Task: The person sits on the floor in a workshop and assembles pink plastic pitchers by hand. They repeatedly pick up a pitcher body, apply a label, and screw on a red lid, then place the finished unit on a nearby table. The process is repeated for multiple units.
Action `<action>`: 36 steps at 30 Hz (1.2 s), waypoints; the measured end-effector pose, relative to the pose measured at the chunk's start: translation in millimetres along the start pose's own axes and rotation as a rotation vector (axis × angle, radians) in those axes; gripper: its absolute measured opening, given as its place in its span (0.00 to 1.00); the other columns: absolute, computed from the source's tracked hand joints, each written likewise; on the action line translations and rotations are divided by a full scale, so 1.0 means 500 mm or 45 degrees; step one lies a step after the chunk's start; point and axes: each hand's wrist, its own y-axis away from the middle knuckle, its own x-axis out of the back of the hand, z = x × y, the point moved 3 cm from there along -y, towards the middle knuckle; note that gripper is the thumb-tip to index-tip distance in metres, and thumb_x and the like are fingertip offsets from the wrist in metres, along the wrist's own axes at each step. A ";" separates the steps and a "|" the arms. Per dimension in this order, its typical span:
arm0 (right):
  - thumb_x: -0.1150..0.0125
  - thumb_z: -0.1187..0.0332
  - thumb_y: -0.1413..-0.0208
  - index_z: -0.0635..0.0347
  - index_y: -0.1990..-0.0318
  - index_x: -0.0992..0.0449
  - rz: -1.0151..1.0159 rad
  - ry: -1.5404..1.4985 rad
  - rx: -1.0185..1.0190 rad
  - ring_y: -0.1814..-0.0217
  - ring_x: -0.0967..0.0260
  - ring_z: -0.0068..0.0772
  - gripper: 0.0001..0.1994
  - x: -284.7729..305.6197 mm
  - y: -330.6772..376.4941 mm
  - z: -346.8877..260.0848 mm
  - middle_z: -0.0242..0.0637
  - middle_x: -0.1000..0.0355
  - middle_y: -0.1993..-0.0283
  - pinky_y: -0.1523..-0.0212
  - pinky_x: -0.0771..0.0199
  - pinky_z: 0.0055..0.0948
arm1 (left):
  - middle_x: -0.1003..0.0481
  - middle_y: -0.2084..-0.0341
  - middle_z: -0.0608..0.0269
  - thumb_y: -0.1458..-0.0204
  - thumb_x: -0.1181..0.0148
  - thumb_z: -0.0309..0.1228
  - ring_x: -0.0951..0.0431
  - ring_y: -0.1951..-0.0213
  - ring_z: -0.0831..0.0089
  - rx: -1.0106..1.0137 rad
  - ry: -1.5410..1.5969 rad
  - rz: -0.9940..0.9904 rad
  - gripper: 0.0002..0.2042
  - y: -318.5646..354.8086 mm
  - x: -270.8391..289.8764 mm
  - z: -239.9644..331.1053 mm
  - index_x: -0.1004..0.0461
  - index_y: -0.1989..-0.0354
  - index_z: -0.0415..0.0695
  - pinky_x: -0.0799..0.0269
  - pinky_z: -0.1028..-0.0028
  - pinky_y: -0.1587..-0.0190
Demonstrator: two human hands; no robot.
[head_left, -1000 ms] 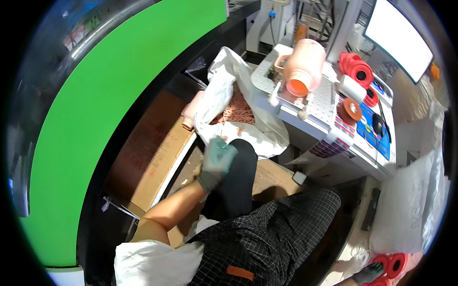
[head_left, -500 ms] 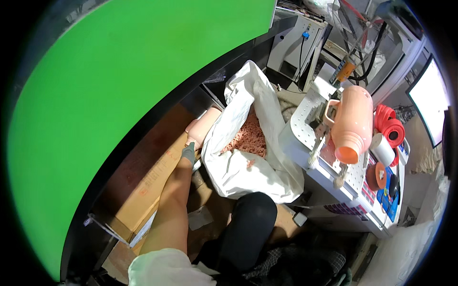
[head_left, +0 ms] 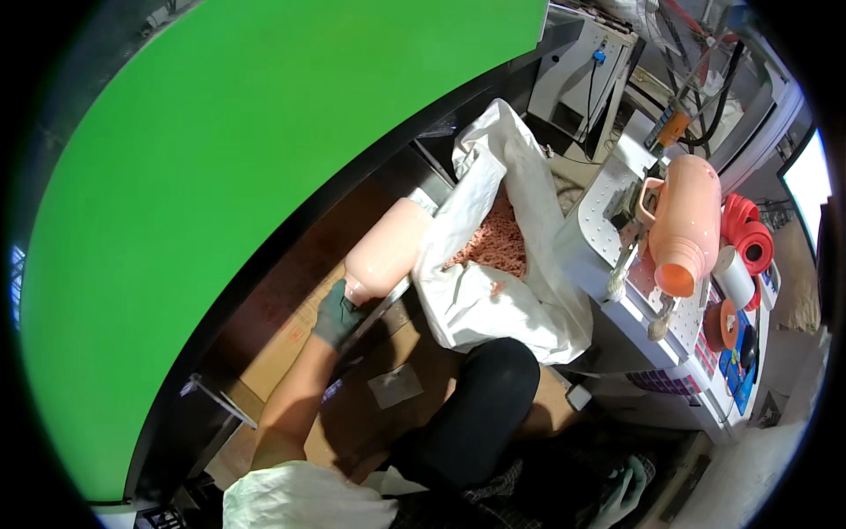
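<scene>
My left hand (head_left: 337, 316), in a grey-green glove, is closed around the narrow neck end of a pink plastic jug (head_left: 389, 249). The jug is tilted, its wide base pointing up and away beside the white sack. At the lower right, my gloved right hand (head_left: 622, 490) is near my lap, its fingers partly visible and apart, with nothing seen in it. A second pink jug (head_left: 692, 212), with a handle and an open orange-pink mouth, lies on the perforated metal plate of the machine at right.
The large white sack (head_left: 551, 322) holds pinkish granules (head_left: 498, 238). A green panel (head_left: 264, 159) with a dark edge fills the left. Cardboard (head_left: 273, 353) lies below the jug. Red rolls (head_left: 751, 245), a brown tape roll (head_left: 721, 324) and a monitor (head_left: 806, 198) stand right.
The held jug has come up and toward me, showing more of its body, and my left hand has come nearer. My right hand now shows more at the lower right. The whole view has shifted.
</scene>
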 end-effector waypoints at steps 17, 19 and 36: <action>0.29 0.69 0.40 0.62 0.20 0.53 -0.522 -0.961 0.119 0.25 0.40 0.42 0.46 -0.187 0.044 -0.151 0.51 0.43 0.24 0.30 0.33 0.43 | 0.31 0.31 0.55 0.29 0.48 0.42 0.28 0.34 0.53 -0.010 2.343 -0.575 0.25 0.462 -0.190 0.547 0.37 0.28 0.46 0.26 0.48 0.35; 0.26 0.66 0.42 0.59 0.19 0.59 -0.490 -0.936 0.049 0.21 0.45 0.47 0.52 -0.171 0.047 -0.136 0.52 0.49 0.21 0.27 0.37 0.46 | 0.31 0.31 0.56 0.29 0.47 0.42 0.28 0.33 0.54 -0.058 2.241 -0.708 0.25 0.474 -0.199 0.598 0.38 0.28 0.47 0.27 0.48 0.35; 0.40 0.59 0.31 0.63 0.22 0.49 -0.518 -2.169 -0.439 0.23 0.39 0.45 0.36 -0.074 0.034 -0.038 0.49 0.39 0.24 0.24 0.36 0.47 | 0.20 0.62 0.51 0.48 0.48 0.27 0.19 0.54 0.62 -0.484 0.503 -0.429 0.13 0.589 -0.199 0.833 0.22 0.57 0.37 0.24 0.67 0.50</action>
